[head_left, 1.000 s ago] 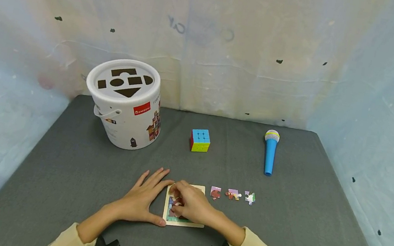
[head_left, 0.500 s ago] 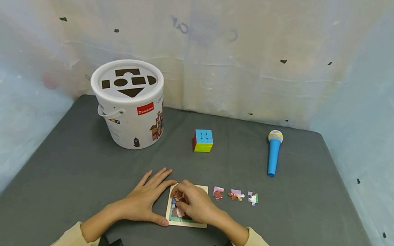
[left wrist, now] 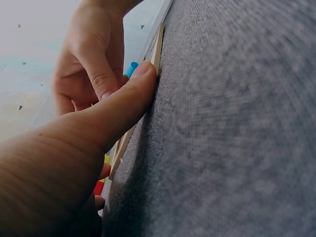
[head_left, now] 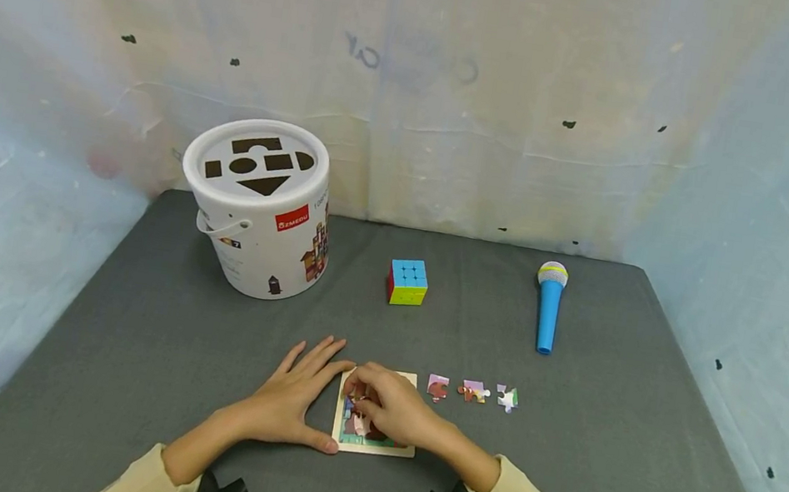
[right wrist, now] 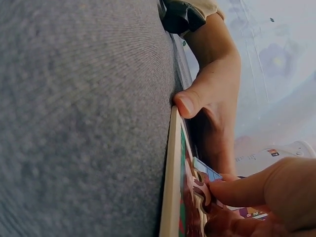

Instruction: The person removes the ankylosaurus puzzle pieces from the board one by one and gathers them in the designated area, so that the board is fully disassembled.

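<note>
Fingers of left hand [head_left: 288,408] are lying straight and spread, bracing tray [head_left: 373,450] from its left | right hand [head_left: 387,405] is pinching piece [right wrist: 201,191] over tray (likely light, stiff; slim tabs could be chipping, so edges are suiting fingertips) | three loose pieces [head_left: 473,392] are lying rightward

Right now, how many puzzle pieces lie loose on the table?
3, in a row right of the tray: the left piece, the middle piece and the right piece. Others may hide under the right hand.
</note>
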{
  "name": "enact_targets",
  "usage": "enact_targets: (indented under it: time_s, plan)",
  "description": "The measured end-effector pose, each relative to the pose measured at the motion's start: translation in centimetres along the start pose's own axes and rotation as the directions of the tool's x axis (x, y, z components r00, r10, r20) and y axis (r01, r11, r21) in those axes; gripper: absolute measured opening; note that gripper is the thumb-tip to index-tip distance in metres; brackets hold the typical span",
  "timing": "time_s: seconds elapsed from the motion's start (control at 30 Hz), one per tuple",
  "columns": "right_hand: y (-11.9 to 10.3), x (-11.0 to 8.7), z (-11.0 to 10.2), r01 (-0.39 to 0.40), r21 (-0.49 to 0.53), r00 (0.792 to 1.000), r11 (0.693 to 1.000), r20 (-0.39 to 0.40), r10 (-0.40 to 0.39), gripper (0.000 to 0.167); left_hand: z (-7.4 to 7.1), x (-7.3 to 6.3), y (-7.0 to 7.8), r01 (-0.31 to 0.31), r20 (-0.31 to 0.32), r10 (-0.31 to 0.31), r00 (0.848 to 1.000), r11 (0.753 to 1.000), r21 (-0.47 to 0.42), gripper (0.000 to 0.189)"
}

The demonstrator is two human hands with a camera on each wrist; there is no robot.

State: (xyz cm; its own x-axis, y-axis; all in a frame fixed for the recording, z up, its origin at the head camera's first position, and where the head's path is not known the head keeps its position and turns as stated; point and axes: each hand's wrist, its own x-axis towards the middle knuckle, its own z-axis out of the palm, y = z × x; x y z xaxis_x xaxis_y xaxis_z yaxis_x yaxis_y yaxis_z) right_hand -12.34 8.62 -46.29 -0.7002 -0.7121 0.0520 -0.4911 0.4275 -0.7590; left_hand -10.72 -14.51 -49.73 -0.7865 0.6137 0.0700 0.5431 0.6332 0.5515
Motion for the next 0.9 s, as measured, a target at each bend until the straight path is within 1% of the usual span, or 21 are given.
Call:
enact_targets:
  time_s: [0.1,0.23,0.33,0.4,0.63,0.83,0.9]
  plan:
    - [0.0,0.0,-0.1,-0.001,0.023,1.0,1.0,0.006,0.001,0.016,0.0,0.0,0.0,-0.002,-0.004,0.002,1.0,1.0,0.0,0.109]
    - [0.1,0.1,-0.4,0.027,0.053,0.999,0.998,0.016,-0.027,0.015,-0.1,0.0,0.2,-0.02,-0.022,0.02,1.0,1.0,0.004,0.108]
    - [0.0,0.1,-1.0,0.053,0.077,0.999,0.996,0.007,-0.054,0.013,-0.2,0.0,0.3,-0.027,-0.029,0.028,0.999,1.0,0.008,0.106]
    - [0.0,0.0,-1.5,0.06,0.086,0.998,0.994,-0.009,-0.06,0.013,-0.2,0.0,0.4,-0.021,-0.025,0.021,0.999,1.0,0.01,0.107]
    - [0.1,-0.5,-3.4,0.032,0.086,0.997,0.996,-0.07,-0.026,0.012,-0.3,0.0,0.5,0.0,-0.012,0.0,1.0,1.0,0.013,0.108]
    - [0.9,-1.5,-4.2,0.006,0.124,0.996,0.992,-0.088,0.005,0.011,-0.1,0.1,0.3,0.005,-0.009,-0.005,1.0,1.0,0.016,0.108]
    - [1.3,-1.9,-4.5,-0.009,0.12,0.995,0.993,-0.093,0.02,0.009,-0.1,0.1,0.3,0.007,-0.011,-0.007,1.0,1.0,0.019,0.109]
